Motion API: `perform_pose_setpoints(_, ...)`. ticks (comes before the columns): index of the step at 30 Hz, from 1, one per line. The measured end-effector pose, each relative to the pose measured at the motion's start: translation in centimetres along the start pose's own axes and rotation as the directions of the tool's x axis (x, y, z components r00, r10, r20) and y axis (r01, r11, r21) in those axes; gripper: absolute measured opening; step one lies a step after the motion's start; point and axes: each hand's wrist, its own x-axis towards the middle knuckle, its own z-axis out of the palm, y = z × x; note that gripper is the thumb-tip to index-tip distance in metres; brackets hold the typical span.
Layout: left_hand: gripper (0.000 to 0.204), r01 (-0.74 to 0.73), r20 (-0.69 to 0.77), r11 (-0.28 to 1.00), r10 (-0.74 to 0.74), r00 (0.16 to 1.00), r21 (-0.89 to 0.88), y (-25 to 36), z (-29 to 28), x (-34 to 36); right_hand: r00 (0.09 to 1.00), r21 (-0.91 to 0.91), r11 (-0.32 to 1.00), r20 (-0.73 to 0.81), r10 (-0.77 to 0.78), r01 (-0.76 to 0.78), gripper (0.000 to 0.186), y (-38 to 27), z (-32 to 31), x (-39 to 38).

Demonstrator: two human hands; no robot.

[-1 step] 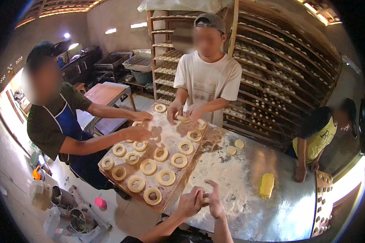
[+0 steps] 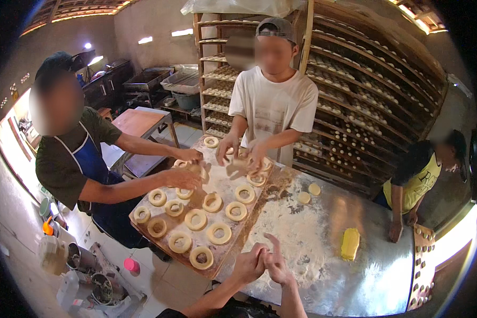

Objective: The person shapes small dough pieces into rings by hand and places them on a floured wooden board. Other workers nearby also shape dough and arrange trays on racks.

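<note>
The left hand (image 2: 250, 266) and right hand (image 2: 277, 265) meet at the lower centre of the frame, fingers bent together, the right index finger raised; whether they grasp anything between them I cannot tell. Just beyond them, flour (image 2: 286, 228) coats the steel tabletop (image 2: 379, 270). Two dough rounds (image 2: 314, 189) lie right of centre, and a yellow block (image 2: 350, 244) sits lower right. Dough rings (image 2: 219, 241) lie on a board (image 2: 217, 183) left of centre. Two co-workers, upper left and top centre, have hands over its far part; a third stands at right. Racks (image 2: 305, 40) fill the upper right.
</note>
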Motion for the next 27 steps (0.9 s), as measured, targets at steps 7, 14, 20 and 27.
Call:
perform_pose_setpoints(7,0.024,0.041,0.071,0.998,-0.043,0.997,0.039,-2.9,-4.4,4.9,0.976,0.092,0.979,-0.136,-0.167,0.181,0.052,1.5,3.8,6.7)
perform_pose_setpoints(14,0.028,0.128,0.161,0.989,-0.138,0.977,0.071,-6.5,-8.2,9.6,0.946,0.428,0.89,-0.195,0.259,-0.156,0.052,0.9,7.0,12.6)
perform_pose_setpoints(20,0.033,0.04,0.18,0.989,-0.066,0.981,0.143,-10.1,-10.3,14.1,0.956,0.403,0.901,-0.166,0.242,-0.159,0.056,1.7,7.9,18.1)
perform_pose_setpoints(27,0.028,0.09,0.157,0.981,-0.118,0.981,0.174,-12.7,-12.4,18.8,0.996,0.222,0.975,-0.078,0.044,-0.026,0.055,3.0,9.0,24.1)
